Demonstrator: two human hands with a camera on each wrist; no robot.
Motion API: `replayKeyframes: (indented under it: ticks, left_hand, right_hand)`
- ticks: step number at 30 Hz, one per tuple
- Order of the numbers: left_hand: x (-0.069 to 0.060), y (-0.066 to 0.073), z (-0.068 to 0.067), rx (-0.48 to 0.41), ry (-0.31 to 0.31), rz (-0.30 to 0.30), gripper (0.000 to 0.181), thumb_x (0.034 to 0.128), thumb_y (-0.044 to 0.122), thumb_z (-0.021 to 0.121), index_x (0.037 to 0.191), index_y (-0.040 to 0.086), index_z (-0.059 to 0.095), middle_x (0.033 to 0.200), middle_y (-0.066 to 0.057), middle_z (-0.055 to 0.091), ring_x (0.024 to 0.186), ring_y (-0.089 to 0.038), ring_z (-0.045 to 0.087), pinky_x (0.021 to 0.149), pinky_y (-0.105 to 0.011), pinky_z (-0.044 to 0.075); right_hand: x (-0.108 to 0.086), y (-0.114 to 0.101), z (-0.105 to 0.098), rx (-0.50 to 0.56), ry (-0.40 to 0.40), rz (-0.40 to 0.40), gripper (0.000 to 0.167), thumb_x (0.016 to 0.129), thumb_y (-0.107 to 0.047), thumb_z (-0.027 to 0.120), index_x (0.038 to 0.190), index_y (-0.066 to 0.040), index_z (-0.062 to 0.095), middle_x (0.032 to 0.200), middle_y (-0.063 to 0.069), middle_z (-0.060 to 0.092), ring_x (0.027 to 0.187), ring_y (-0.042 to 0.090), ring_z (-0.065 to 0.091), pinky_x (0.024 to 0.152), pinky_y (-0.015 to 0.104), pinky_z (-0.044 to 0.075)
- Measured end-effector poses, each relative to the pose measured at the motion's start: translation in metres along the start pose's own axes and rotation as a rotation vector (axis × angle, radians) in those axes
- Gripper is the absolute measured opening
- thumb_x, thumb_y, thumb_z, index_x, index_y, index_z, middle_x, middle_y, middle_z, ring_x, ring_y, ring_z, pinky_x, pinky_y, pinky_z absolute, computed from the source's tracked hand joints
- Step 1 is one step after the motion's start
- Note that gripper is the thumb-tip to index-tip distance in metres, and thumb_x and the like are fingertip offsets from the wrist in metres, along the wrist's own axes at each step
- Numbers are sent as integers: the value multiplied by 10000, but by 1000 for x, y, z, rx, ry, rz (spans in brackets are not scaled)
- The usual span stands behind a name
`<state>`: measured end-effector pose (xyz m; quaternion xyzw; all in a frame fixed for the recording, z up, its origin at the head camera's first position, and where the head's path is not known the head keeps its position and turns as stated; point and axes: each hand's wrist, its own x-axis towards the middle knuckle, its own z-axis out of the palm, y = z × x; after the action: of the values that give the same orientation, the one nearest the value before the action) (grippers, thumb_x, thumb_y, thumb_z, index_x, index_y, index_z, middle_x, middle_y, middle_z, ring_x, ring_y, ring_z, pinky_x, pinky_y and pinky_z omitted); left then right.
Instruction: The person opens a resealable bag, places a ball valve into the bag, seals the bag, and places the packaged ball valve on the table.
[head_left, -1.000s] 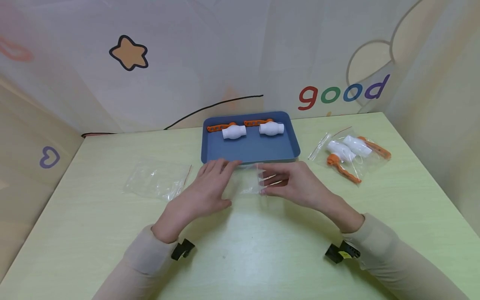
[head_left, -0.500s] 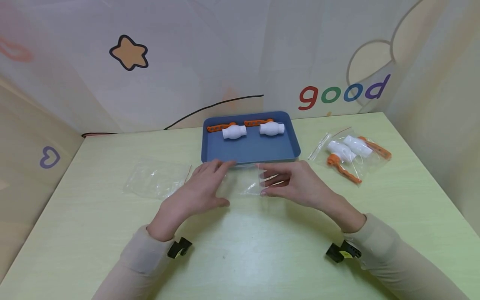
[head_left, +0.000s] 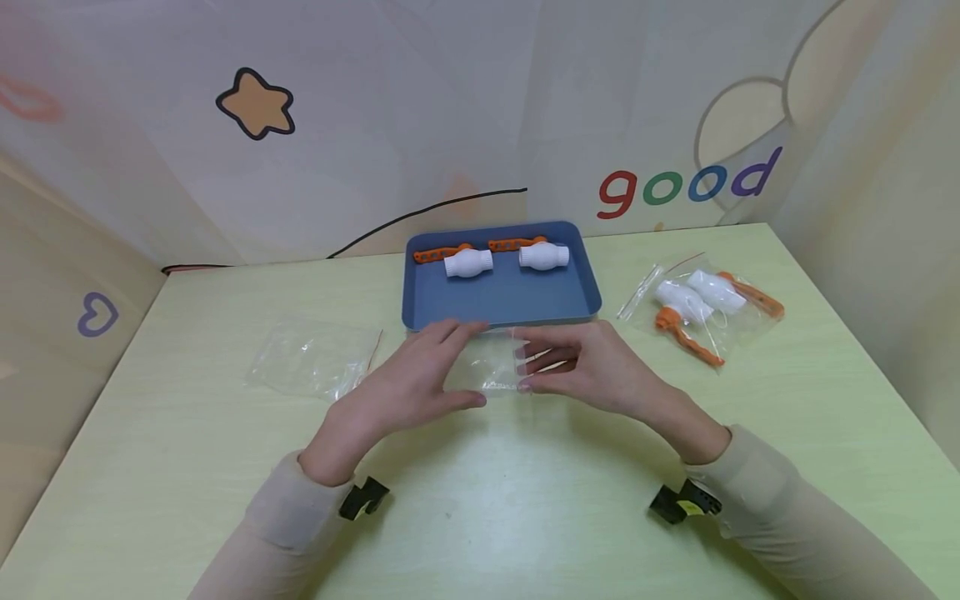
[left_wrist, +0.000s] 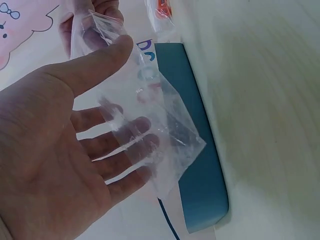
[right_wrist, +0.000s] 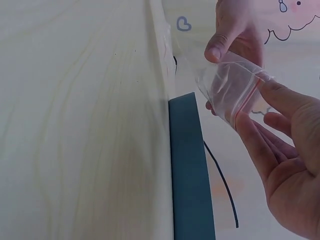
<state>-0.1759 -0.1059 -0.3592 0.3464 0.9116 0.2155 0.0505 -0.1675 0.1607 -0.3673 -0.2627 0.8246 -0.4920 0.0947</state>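
My right hand (head_left: 588, 367) holds a clear zip bag (head_left: 491, 371) at its zip end, thumb on one edge and fingertips on the other, above the table. The bag's red zip line shows beside the right fingertips (right_wrist: 243, 120) in the right wrist view. My left hand (head_left: 408, 375) is at the bag's other end. Its fingers lie fairly straight behind the clear film, and its thumb (left_wrist: 102, 62) is on the near side, apart from the fingers. The bag looks flat, with nothing visible in it.
Behind the hands stands a blue tray (head_left: 502, 304) with two white valve bodies (head_left: 468, 263) and two orange handles (head_left: 441, 254). At right lies a filled zip bag (head_left: 693, 308) with similar white and orange parts. Another clear bag (head_left: 311, 358) lies at left.
My left hand draws back slightly to the left, then returns toward the bag with its thumb stretched further right. The right hand keeps its hold and barely moves.
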Motion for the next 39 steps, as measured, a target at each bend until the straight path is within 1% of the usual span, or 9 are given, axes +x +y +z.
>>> replayKeyframes:
  ticks: [4,9,15,19,24,30,33,36,39]
  left_hand:
    - [0,-1,0,9,10,9,785,889,335,834,1515,56,453,1358,-135,575,1221,-286,552,1044,-462,454]
    - [0,-1,-1,17,24,12,757,893,330,830,1499,50,474,1326,-133,595,1170,-275,574,1007,-446,477]
    - [0,-2,-1,9,35,0,745,892,312,832,1495,55,479,1310,-134,604,1149,-283,584,986,-460,482]
    - [-1,-2,-1,15,37,-12,743,890,316,834,1490,51,486,1289,-130,612,1109,-274,594,956,-453,494]
    - [-1,-3,-2,11,28,-33,732,897,330,826,1491,65,493,1286,-123,613,1094,-256,590,944,-438,499]
    - [-2,-3,-1,14,25,-26,730,900,330,823,1489,52,492,1287,-131,611,1099,-268,594,939,-444,502]
    - [-1,-4,-1,12,20,-31,730,899,329,825,1486,49,495,1305,-134,610,1122,-276,594,953,-448,499]
    - [-1,-4,0,12,16,-32,730,899,329,825,1486,48,494,1320,-135,607,1143,-284,594,968,-454,493]
    - [-1,-4,-1,15,10,-34,727,902,334,820,1486,49,494,1328,-134,604,1152,-287,591,977,-458,490]
  right_hand:
    - [0,0,1,6,9,-21,537,861,-60,838,1366,-41,658,1130,64,744,982,178,736,808,301,594]
    - [0,-2,-1,8,31,-33,414,864,-20,823,1261,1,709,1079,56,750,946,178,736,797,301,596]
    - [2,-2,-7,12,86,-49,232,887,-34,808,1114,-54,767,1026,26,754,922,155,724,821,332,595]
    - [3,-1,-13,-5,127,-44,162,905,-46,792,1065,-57,771,1001,12,752,912,172,716,815,361,594]
    - [10,2,-22,-80,144,0,141,932,-55,763,1072,-37,759,1006,27,741,929,198,687,816,377,584]
    - [23,4,-35,-159,188,42,124,955,-79,742,1074,-47,747,1010,51,726,936,198,667,805,331,564]
    - [31,5,-40,-189,209,59,127,956,-77,738,1076,-36,735,1008,69,719,941,209,666,813,344,564]
    - [39,9,-44,-221,205,77,162,956,-71,731,1106,-14,708,1032,94,708,963,228,660,844,379,561]
    - [48,13,-45,-263,175,89,218,947,-55,730,1145,19,679,1084,145,697,993,265,650,874,414,552]
